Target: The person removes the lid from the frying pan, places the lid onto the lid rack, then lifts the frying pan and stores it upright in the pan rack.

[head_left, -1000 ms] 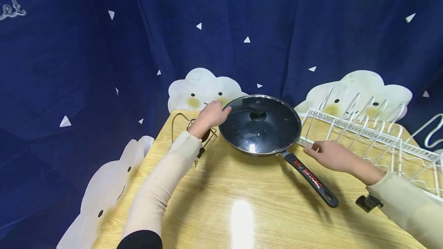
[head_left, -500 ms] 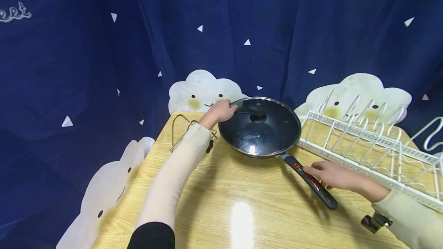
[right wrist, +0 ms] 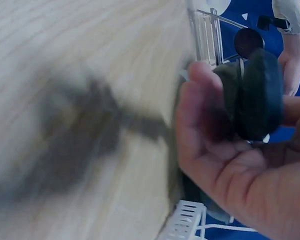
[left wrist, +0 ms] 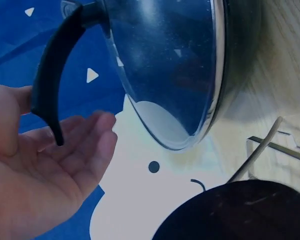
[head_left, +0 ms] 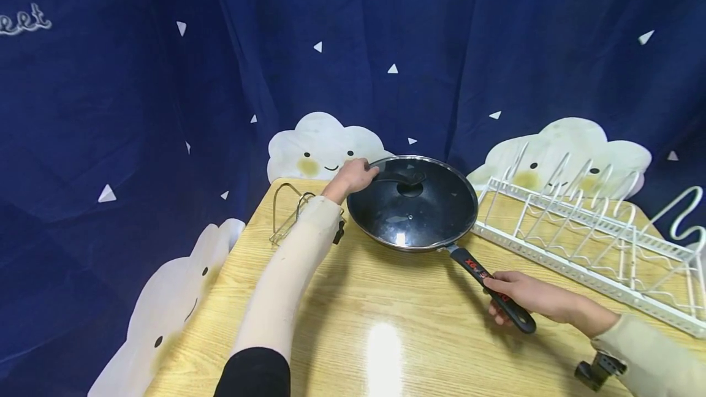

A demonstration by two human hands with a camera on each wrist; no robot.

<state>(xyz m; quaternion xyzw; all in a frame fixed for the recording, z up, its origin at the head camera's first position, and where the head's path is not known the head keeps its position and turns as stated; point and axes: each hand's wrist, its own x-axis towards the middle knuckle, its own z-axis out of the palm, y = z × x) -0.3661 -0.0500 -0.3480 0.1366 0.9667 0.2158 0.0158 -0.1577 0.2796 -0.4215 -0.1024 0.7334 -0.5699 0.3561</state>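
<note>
A dark frying pan stands on the wooden table, covered by a steel-rimmed glass lid. The lid's black curved handle reaches toward my left hand. In the left wrist view, that handle's free end lies between the thumb and loosely bent fingers, with space around it. My right hand holds the pan's black handle, thumb on top and fingers curled beneath. The right wrist view shows the handle's end inside the curled fingers.
A white wire dish rack stands on the right side of the table. A small brassy wire stand is at the left, partly behind my left forearm. A dark round disc is near it. A blue curtain hangs behind.
My right hand has come down from near the rack and taken hold of the pan handle. The left hand has shifted slightly right at the lid handle. Pan and lid look unmoved.
</note>
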